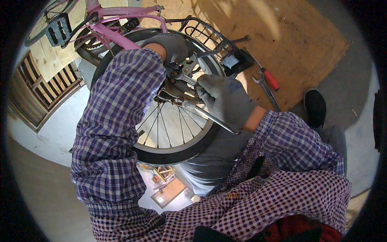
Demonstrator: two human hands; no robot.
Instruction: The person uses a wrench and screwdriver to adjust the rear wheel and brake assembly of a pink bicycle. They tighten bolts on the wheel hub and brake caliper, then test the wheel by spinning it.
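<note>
Right hand: grasping wrench. Left hand: over wheel, grip unclear. Leftward: lettered pink bicycle frame. Rightward: brown board, edge visible.

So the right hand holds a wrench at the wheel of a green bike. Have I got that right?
Not the colour: the head view shows that the bike is pink. The rest is right: the right hand holds a wrench at the wheel.
</note>
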